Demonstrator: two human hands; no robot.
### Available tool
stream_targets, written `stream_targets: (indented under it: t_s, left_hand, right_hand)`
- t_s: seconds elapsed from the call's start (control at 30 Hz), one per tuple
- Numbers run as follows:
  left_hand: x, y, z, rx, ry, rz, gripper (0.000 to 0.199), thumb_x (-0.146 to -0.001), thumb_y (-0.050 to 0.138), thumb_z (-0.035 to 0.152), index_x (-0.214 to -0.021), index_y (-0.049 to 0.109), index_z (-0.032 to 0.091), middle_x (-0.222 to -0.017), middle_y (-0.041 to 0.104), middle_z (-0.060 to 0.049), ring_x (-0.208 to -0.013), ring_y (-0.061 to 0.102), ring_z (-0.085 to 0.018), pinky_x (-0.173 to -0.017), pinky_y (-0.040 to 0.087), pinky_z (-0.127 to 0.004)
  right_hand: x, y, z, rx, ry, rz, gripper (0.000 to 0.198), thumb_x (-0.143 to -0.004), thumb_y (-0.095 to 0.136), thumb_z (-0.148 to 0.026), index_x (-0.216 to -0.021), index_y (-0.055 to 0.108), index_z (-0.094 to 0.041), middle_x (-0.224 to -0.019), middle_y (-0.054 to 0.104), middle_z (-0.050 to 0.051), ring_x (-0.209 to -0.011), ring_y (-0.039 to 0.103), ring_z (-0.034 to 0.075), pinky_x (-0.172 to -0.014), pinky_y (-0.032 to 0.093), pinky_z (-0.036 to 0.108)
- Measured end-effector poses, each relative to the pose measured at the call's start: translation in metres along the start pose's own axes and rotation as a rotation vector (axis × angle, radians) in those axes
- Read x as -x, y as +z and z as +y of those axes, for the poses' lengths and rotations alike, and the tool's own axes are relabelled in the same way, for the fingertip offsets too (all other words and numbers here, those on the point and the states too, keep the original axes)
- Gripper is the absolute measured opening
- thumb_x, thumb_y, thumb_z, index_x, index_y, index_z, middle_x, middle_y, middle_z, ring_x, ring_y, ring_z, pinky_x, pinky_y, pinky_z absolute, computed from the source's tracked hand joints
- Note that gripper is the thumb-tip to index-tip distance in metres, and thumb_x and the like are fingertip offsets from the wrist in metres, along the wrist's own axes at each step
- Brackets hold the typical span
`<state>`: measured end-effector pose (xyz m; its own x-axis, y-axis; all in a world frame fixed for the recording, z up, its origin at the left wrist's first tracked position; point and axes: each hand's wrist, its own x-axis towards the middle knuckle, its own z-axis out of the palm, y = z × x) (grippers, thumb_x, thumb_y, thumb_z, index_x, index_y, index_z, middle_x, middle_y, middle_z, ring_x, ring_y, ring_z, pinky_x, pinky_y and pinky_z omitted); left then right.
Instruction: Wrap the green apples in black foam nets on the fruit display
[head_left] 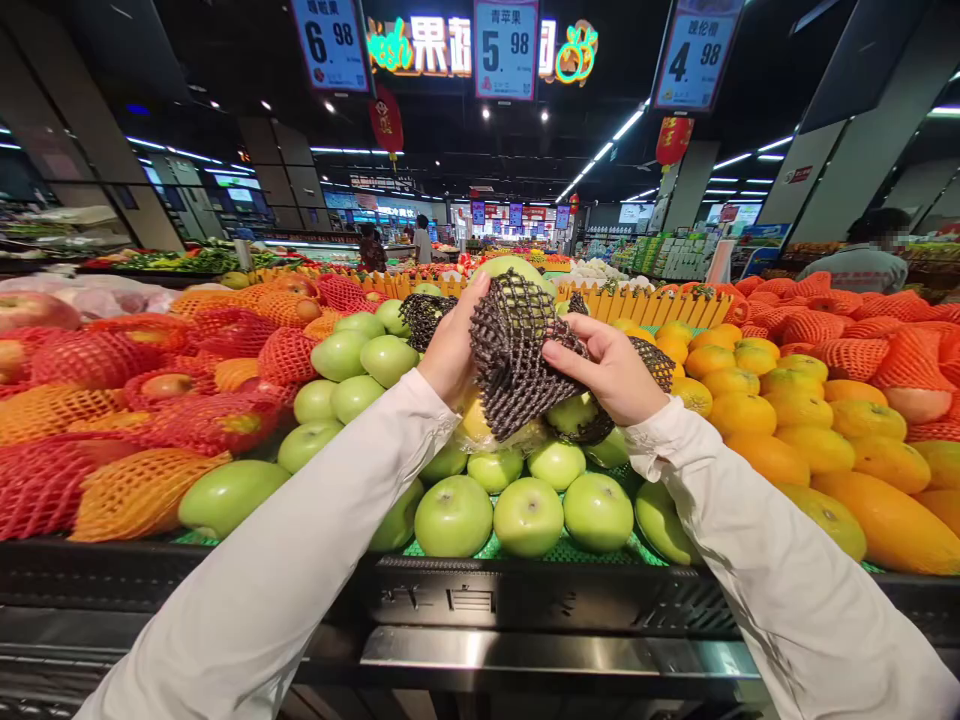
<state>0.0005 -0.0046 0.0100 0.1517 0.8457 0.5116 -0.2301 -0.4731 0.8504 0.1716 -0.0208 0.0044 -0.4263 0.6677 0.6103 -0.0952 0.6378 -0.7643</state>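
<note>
Green apple [511,267], pale and glossy, crown bare, rest under loose black foam net [517,372], sits above the apple pile [529,516]; left hand [452,350] gripping its side, right hand [621,372] pinching net.

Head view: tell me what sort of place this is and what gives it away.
Most likely a supermarket's fruit section: oranges lie piled on display, price signs hang overhead, and stocked shelves stand further back.
</note>
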Motion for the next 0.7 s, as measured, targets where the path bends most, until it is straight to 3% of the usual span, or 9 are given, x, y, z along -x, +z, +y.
stream_targets:
  t_s: [0.1,0.27,0.47,0.6,0.7]
  left_hand:
    - [0.001,0.001,-0.003,0.104,-0.031,0.003,0.053,-0.081,0.054,0.070,-0.103,0.064,0.023,-0.091,0.074,-0.003,-0.100,0.068,-0.024,-0.085,0.056,-0.037]
    - [0.007,0.001,-0.008,0.003,-0.007,-0.073,0.056,-0.073,0.063,0.074,-0.101,0.068,0.026,-0.081,0.072,-0.003,-0.095,0.070,-0.027,-0.083,0.057,-0.040]
    - [0.010,-0.005,-0.007,-0.066,-0.060,-0.206,0.043,-0.071,0.070,0.064,-0.084,0.071,0.024,-0.069,0.068,-0.003,-0.086,0.069,-0.029,-0.078,0.055,-0.043]
    - [0.011,-0.005,0.000,-0.135,-0.034,-0.266,0.038,-0.070,0.070,0.056,-0.081,0.071,0.020,-0.078,0.071,-0.003,-0.090,0.067,-0.029,-0.081,0.052,-0.040]
    - [0.012,-0.005,0.003,-0.175,-0.026,-0.310,0.037,-0.070,0.069,0.055,-0.079,0.070,0.019,-0.078,0.070,-0.003,-0.084,0.066,-0.027,-0.077,0.052,-0.039]
  right_hand:
    - [-0.002,-0.002,0.003,0.011,-0.045,0.126,0.038,-0.076,0.072,-0.058,-0.084,0.058,-0.024,-0.082,0.066,-0.002,-0.076,0.064,0.015,-0.076,0.057,0.031]
    - [-0.007,-0.010,0.009,0.058,-0.111,0.307,0.042,-0.079,0.064,-0.066,-0.090,0.053,-0.027,-0.087,0.067,-0.002,-0.087,0.067,0.019,-0.077,0.058,0.033]
    - [-0.008,-0.013,0.011,0.017,-0.094,0.376,0.037,-0.079,0.068,-0.060,-0.084,0.054,-0.026,-0.080,0.066,-0.003,-0.074,0.066,0.017,-0.066,0.056,0.030]
    - [-0.008,-0.013,0.010,-0.027,-0.066,0.422,0.039,-0.069,0.078,-0.056,-0.081,0.057,-0.026,-0.073,0.064,-0.005,-0.062,0.061,0.014,-0.057,0.053,0.028]
    - [-0.007,-0.011,0.010,0.014,-0.076,0.439,0.040,-0.070,0.078,-0.057,-0.083,0.056,-0.026,-0.066,0.058,-0.006,-0.056,0.055,0.012,-0.052,0.048,0.026]
